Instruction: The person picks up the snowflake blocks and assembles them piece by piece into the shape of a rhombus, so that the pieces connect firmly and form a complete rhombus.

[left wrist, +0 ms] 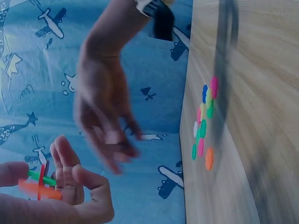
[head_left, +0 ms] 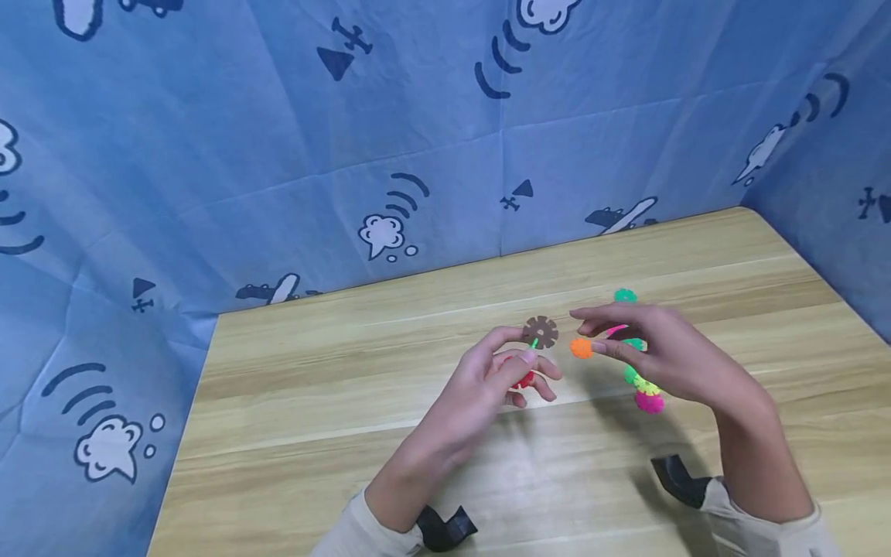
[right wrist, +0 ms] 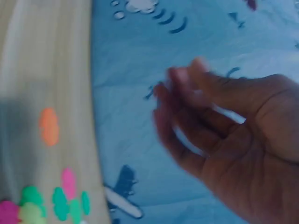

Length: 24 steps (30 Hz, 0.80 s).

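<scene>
Near the middle of the table, my left hand (head_left: 480,379) pinches a few small notched plastic discs joined together. A brown disc (head_left: 541,333) shows at its fingertips, with a green disc (head_left: 534,343) edge-on and a red disc (head_left: 524,380) lower down. The left wrist view shows the red disc (left wrist: 42,179) crossing the green disc (left wrist: 43,178), beside a blurred orange piece (left wrist: 39,190). My right hand (head_left: 661,348) hovers above the table, fingers loosely bent and holding nothing. Below it an orange disc (right wrist: 49,126) lies on the wood, apart from the hand.
Several loose discs lie in a cluster under and beyond the right hand, among them a green disc (head_left: 625,295), a yellow disc (head_left: 647,387) and a magenta disc (head_left: 650,403). Behind the wooden table (head_left: 292,402) hangs a blue printed cloth (head_left: 445,100).
</scene>
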Motion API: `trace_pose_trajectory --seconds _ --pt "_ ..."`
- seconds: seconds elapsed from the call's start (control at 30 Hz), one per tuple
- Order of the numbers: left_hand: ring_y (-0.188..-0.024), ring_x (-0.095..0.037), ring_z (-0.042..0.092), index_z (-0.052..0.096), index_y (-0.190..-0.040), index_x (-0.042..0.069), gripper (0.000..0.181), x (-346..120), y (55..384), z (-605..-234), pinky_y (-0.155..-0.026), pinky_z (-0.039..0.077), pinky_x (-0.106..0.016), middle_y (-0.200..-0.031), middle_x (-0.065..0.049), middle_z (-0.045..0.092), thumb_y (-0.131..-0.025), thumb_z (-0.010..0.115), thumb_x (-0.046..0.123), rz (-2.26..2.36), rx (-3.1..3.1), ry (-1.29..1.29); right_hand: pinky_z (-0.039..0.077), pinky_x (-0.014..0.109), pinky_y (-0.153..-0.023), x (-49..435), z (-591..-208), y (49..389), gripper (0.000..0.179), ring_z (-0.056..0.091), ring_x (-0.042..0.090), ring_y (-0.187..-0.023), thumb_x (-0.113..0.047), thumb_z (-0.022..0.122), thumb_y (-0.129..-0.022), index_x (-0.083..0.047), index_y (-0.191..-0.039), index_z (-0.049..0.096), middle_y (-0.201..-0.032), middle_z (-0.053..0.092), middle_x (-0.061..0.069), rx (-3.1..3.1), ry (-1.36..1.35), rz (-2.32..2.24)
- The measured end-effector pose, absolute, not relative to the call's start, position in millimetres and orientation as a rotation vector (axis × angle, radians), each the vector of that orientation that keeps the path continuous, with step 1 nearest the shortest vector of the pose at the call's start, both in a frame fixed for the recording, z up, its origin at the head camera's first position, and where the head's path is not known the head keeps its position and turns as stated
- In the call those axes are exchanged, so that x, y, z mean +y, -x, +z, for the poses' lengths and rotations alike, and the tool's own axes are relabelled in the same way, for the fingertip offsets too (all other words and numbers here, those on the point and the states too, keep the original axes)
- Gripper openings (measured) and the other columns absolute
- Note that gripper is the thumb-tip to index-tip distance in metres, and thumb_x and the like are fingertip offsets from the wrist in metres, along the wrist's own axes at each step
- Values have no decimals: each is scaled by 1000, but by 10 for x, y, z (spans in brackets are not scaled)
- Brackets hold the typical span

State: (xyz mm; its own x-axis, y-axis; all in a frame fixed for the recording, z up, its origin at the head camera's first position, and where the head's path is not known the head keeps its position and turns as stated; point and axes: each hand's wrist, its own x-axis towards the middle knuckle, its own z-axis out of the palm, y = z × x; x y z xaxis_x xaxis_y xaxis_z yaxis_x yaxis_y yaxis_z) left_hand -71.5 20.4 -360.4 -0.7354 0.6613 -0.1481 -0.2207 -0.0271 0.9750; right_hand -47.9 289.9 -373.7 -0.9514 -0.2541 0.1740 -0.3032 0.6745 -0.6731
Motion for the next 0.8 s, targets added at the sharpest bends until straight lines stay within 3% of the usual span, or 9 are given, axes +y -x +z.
trace_pose_trajectory --seconds 0.1,0.17,0.3,0.43,0.6,0.7,0.8 --pt "-90 -6 73 52 -143 14 31 185 726 -3591 -84 52 -27 -128 -27 74 -113 52 21 1833 1619 -463 66 43 -96 2915 -3855 546 51 72 37 -121 -2 79 -95 -4 -144 65 -131 74 18 -2986 -364 1063" --pt "-92 -6 73 51 -144 16 31 180 730 -3589 -86 54 -27 -130 -26 74 -113 53 21 1841 1605 -466 61 59 -102 2896 -3940 589 55 64 48 -129 -2 78 -95 2 -147 61 -140 67 26 -3077 -324 1003" --pt "-93 -8 73 50 -143 15 31 178 731 -3592 -88 57 -26 -133 -30 71 -112 54 18 1879 1543 -474 53 70 -107 2820 -4088 647 62 52 56 -136 -1 81 -92 6 -149 57 -147 58 33 -3204 -281 884" --pt "-95 -13 74 44 -149 19 39 184 728 -3594 -86 62 -28 -135 -37 66 -111 52 12 1923 1455 -490 59 65 -102 2740 -4178 686 60 55 53 -130 -1 84 -88 4 -143 63 -141 58 33 -3279 -227 880" --pt "-110 -29 77 37 -156 33 52 187 715 -3580 -89 68 -39 -136 -37 67 -111 50 9 1949 1404 -493 65 50 -86 2708 -4219 706 44 63 38 -108 3 88 -82 1 -123 70 -117 64 21 -3312 -122 871" --pt "-117 -37 75 38 -156 33 52 187 712 -3570 -90 68 -45 -138 -37 65 -112 49 8 1962 1387 -494 64 44 -80 2709 -4236 725 40 62 30 -100 4 88 -80 0 -114 68 -107 66 15 -3354 -76 854" --pt "-115 -36 75 40 -155 33 50 190 709 -3565 -91 68 -49 -140 -38 63 -113 47 7 1974 1364 -487 62 38 -75 2712 -4248 746 39 61 25 -92 6 88 -80 0 -112 66 -101 68 10 -3393 -78 831"
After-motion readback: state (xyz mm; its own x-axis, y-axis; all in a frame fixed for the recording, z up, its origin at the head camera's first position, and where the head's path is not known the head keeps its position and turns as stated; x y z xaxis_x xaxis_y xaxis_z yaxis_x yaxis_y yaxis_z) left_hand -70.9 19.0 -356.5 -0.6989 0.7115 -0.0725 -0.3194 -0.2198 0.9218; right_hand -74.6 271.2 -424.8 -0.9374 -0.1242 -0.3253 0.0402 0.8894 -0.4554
